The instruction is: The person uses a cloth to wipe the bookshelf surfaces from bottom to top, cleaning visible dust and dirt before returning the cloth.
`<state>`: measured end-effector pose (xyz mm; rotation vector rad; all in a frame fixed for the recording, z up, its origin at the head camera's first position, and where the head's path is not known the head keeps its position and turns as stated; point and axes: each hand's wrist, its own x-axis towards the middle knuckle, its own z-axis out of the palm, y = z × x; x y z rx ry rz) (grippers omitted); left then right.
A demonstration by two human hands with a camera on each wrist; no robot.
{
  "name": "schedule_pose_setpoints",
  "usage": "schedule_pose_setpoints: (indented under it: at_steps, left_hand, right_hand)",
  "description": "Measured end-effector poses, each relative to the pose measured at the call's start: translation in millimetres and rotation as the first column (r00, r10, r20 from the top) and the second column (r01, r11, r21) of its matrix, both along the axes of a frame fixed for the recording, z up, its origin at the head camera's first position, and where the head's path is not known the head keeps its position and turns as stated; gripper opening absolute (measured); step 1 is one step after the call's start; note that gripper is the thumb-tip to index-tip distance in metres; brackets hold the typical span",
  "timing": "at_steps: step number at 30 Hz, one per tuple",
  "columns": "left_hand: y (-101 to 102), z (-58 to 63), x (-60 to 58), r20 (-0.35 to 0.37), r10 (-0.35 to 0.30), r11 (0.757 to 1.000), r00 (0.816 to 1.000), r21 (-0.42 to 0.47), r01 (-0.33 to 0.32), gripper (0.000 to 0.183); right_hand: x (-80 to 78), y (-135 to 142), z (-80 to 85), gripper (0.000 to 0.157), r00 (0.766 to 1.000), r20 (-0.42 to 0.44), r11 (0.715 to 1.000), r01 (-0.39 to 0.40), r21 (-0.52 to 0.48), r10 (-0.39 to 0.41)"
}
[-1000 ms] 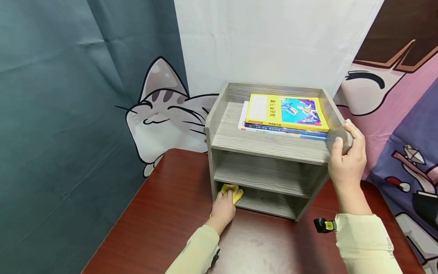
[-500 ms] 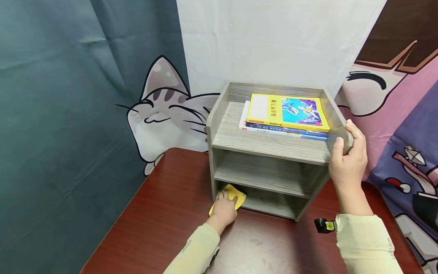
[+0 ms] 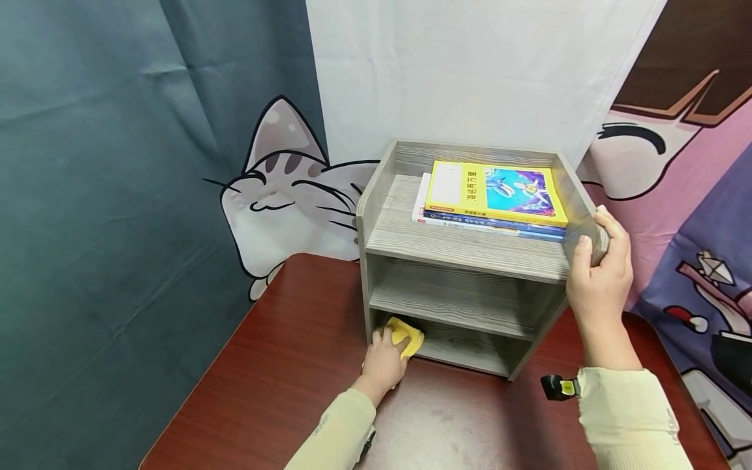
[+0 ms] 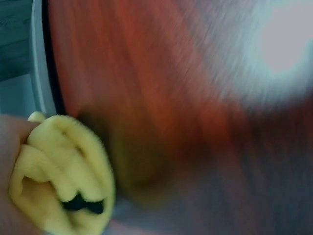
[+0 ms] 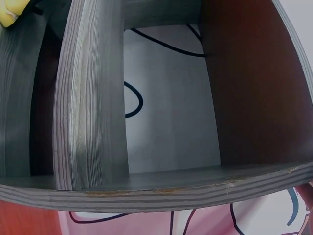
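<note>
A small grey wood-grain shelf unit (image 3: 464, 262) stands on the red-brown table (image 3: 282, 365). At the left end of its bottom shelf my left hand (image 3: 383, 362) holds a yellow cloth (image 3: 408, 336). Bunched folds of the cloth (image 4: 63, 171) show beside the hand (image 4: 12, 181) in the left wrist view, and dark marks are visible among them. My right hand (image 3: 599, 281) grips the front edge of the unit's right side panel, thumb on the inner face and fingers over the outside. A corner of the cloth (image 5: 12, 11) appears at the upper left of the right wrist view.
Several books (image 3: 493, 196) lie stacked on the top shelf, a yellow one uppermost. Below it is a middle shelf (image 3: 452, 307). A white curtain (image 3: 482, 72) hangs behind, with a teal curtain (image 3: 106, 228) to the left and a cartoon-printed cloth (image 3: 699, 215) at right.
My left hand and the yellow cloth have shifted slightly right along the bottom shelf's front, and the cloth's folds have changed shape. The right hand keeps its grip on the side panel.
</note>
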<state>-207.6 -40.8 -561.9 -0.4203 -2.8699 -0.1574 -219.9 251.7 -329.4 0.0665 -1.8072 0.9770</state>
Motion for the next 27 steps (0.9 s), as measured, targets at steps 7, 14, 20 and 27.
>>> schedule_pose_setpoints:
  at_steps: [7,14,20,27]
  left_hand:
    - [1,-6.0,2.3,-0.202,0.064,0.982,0.977,-0.16,-0.097,0.037]
    - [5,-4.0,-5.4,-0.216,0.117,0.969,0.969,-0.188,-0.159,0.04]
    - [7,-6.0,-5.6,-0.204,0.11,0.968,0.973,-0.2,-0.151,0.041]
    - [18,-11.6,-5.8,-0.254,0.042,0.974,0.966,-0.206,-0.096,0.037]
  right_hand:
    - [0.1,-1,-1.7,0.041,1.0,0.008,1.0,0.002,0.014,-0.002]
    - [0.3,0,-0.1,0.041,1.0,-0.01,1.0,0.001,0.012,-0.001]
    - [-0.8,0,0.2,0.041,1.0,0.002,1.0,-0.006,0.009,0.006]
    - [-1.5,0,-0.5,0.04,1.0,-0.023,1.0,-0.009,0.006,0.009]
